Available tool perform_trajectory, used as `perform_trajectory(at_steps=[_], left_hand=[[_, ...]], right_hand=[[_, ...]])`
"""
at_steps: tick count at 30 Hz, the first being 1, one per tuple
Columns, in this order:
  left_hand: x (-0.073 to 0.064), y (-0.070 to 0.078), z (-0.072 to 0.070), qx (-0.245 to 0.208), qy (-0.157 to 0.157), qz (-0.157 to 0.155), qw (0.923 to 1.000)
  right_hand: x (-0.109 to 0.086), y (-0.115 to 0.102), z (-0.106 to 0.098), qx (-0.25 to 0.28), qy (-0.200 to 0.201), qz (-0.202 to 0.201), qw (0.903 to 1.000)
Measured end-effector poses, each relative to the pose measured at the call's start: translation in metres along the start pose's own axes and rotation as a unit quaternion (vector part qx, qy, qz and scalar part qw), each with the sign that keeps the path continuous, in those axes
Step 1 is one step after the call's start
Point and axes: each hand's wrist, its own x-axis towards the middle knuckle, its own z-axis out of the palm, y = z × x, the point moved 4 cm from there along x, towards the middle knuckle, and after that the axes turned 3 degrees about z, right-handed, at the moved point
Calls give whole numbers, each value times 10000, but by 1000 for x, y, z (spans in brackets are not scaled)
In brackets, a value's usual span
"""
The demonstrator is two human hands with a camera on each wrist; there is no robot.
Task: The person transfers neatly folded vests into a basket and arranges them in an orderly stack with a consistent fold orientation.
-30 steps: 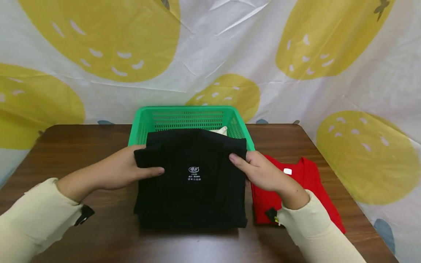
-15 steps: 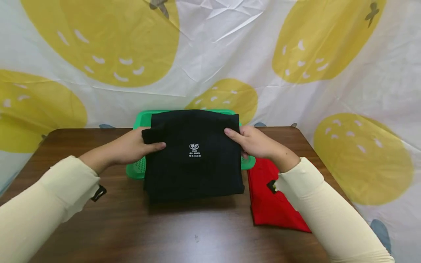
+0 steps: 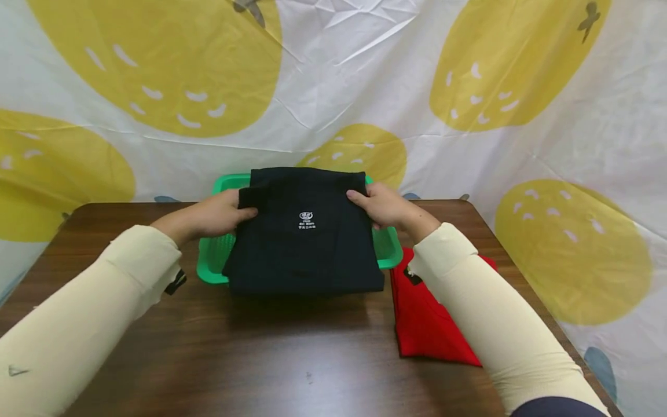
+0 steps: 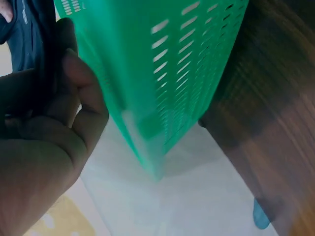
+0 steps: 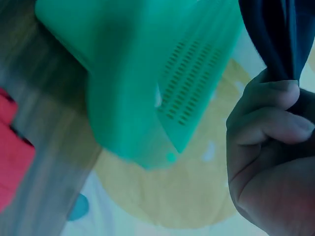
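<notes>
A folded black shirt (image 3: 307, 249) with a small white print near its top spans the green basket (image 3: 208, 269) in the head view, covering most of its opening. My left hand (image 3: 221, 213) pinches the shirt's upper left side, thumb on the front face. At the upper right side, my right hand (image 3: 383, 205) grips it the same way. Both wrist views show curled fingers on the dark cloth, the left hand (image 4: 64, 108) close beside the basket's wall and the right hand (image 5: 268, 132) a short way off it. The basket's contents are hidden under the shirt.
A folded red garment (image 3: 427, 324) lies on the brown wooden table (image 3: 292, 370) to the right, partly under the right forearm. Behind the table hangs a white curtain (image 3: 333, 69) with large yellow fruit prints.
Both hands have carried the black shirt away from me, from in front of the basket to over it. More of the table's near part shows now.
</notes>
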Motion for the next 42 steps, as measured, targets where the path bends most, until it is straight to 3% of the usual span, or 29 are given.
perform_trajectory(at_steps=[5, 13, 22, 26, 31, 38, 42], left_hand=[[7, -12, 5, -83, -136, -267, 9995], [8, -21, 10, 311, -20, -340, 9989], [8, -21, 13, 1334, 457, -230, 9897], [11, -24, 15, 1753, 432, -491, 9823], [10, -25, 21, 1967, 366, -857, 9760], [7, -23, 25, 1974, 528, -930, 9745], [4, -22, 28, 2060, 722, -1027, 9705]], right_hand=[[9, 6, 13, 361, -2, 525, 9980], [15, 6, 23, 347, -54, 663, 9972], [20, 7, 37, 908, 211, 734, 9929], [21, 8, 42, 797, 416, 693, 9935], [21, 11, 49, 546, 561, 639, 9949], [18, 17, 57, 277, 628, 479, 9965], [5, 14, 56, -156, 908, 30, 9957]])
